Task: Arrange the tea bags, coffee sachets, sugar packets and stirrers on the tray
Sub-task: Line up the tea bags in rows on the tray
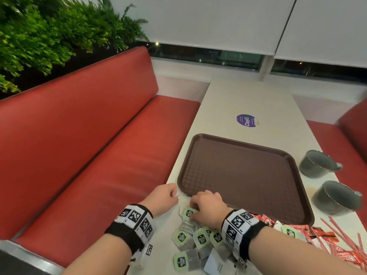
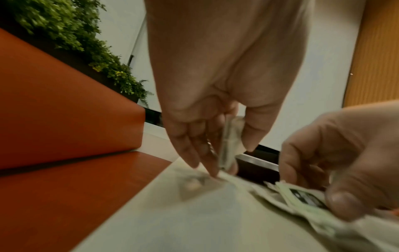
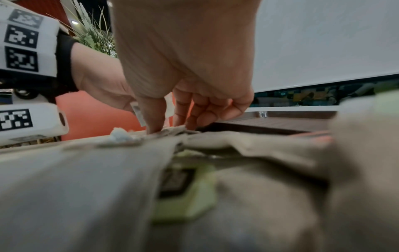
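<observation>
The brown tray [image 1: 244, 175] lies bare on the table. A pile of tea bags [image 1: 200, 239] with green labels sits in front of its near edge. My left hand [image 1: 174, 195] is at the tray's near left corner and pinches a tea bag [image 2: 230, 141] between thumb and fingers. My right hand [image 1: 193, 212] is down on the top of the pile, its thumb and curled fingers pinching a green-labelled tea bag [image 2: 302, 197]. Red sachets [image 1: 337, 253] and red-striped stirrers [image 1: 335, 227] lie at the near right. A white sugar packet [image 1: 216, 264] sits at the pile's near end.
Two grey cups [image 1: 317, 163] [image 1: 335, 197] stand right of the tray. A purple sticker [image 1: 246, 121] is on the table beyond it. A red bench [image 1: 99, 155] runs along the left, close to the table's left edge, with plants behind.
</observation>
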Demonstrator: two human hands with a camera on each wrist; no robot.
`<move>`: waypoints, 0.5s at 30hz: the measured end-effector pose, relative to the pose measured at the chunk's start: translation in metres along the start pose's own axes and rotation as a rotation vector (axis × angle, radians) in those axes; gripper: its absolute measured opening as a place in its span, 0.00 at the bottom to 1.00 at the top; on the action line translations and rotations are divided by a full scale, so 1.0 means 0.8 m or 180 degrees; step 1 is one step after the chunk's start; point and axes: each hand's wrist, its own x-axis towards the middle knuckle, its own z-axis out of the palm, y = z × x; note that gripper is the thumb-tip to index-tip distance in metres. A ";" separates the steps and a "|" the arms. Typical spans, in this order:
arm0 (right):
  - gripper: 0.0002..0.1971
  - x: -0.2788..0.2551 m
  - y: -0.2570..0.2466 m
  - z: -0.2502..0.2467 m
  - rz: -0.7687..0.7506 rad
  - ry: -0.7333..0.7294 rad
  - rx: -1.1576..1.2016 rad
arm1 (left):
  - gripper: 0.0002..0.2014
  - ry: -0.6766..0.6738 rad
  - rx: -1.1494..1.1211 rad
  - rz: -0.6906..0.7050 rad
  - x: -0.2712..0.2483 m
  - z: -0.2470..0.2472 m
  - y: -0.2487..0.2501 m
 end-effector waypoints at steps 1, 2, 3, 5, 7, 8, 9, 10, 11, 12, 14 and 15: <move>0.11 0.000 -0.001 0.000 -0.0002 -0.0021 -0.0007 | 0.12 -0.0065 -0.0233 -0.0055 -0.001 -0.003 0.001; 0.08 0.000 -0.001 -0.001 0.0010 -0.0016 0.0050 | 0.11 -0.0124 -0.0506 -0.0136 -0.003 -0.005 0.002; 0.05 0.001 -0.001 -0.001 0.0039 0.0022 0.0147 | 0.09 -0.0151 -0.0716 -0.0208 -0.005 -0.007 0.003; 0.05 0.000 -0.001 -0.002 0.0133 0.0084 0.0352 | 0.07 -0.0177 -0.0985 -0.0332 -0.008 -0.009 0.003; 0.07 -0.001 0.002 -0.006 0.0208 0.0098 0.0539 | 0.08 -0.0198 -0.1236 -0.0358 -0.013 -0.008 0.005; 0.07 -0.002 0.002 -0.007 0.0211 0.0083 0.0611 | 0.08 -0.0185 -0.1464 -0.0360 -0.016 -0.007 0.007; 0.05 -0.003 0.003 -0.008 0.0205 0.0045 0.0630 | 0.07 -0.0169 -0.1752 -0.0403 -0.018 -0.007 0.009; 0.02 -0.005 0.002 -0.009 0.0185 -0.0031 0.0590 | 0.06 -0.0115 -0.2048 -0.0429 -0.020 -0.006 0.010; 0.04 -0.008 -0.001 -0.009 0.0166 -0.0107 0.0469 | 0.05 -0.0045 -0.2311 -0.0446 -0.022 -0.007 0.012; 0.08 -0.011 -0.004 -0.009 0.0160 -0.0188 0.0244 | 0.05 0.0031 -0.2457 -0.0441 -0.023 -0.007 0.013; 0.12 -0.011 -0.011 -0.004 0.0083 -0.0189 -0.0288 | 0.03 0.0061 -0.2386 -0.0404 -0.024 -0.009 0.013; 0.12 -0.011 -0.015 -0.003 0.0064 -0.0146 -0.0431 | 0.04 0.0016 -0.2283 -0.0302 -0.028 -0.010 0.014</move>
